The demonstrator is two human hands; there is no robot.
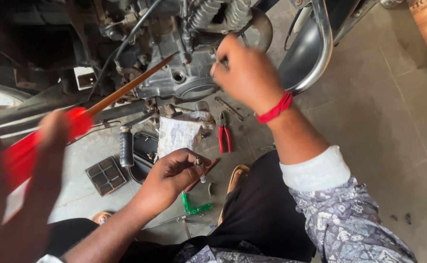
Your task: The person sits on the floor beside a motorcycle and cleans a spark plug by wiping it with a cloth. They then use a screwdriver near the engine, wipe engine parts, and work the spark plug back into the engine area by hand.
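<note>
Red is what marks the crowded side: a blurred co-worker's hand (52, 134) holds a red-handled screwdriver (126, 90) whose long shaft slants up to the engine (184, 80) of the motorbike in front of you. Your right hand (245, 73), with a red thread (274, 109) at the wrist, is up against the right side of that engine casing. Its grip is curled inward, but the back of the hand hides the fingertips, so I cannot tell whether it has hold of anything. Your left hand (174, 173) hangs lower, above the tiled floor (384, 112), its grip pinched closed on a small metal part (200, 168) that looks like a bolt or plug, held upright between thumb and fingertips. Below the engine, on the floor, lie a white rag (177, 134), red-handled pliers (224, 136) and a green tool (194, 207). By my reading you are mid-way through work at the casing, one hand on the engine and the other keeping the part ready. Bringing that part up calls for a steady pinch and a path clear of the screwdriver shaft.
</note>
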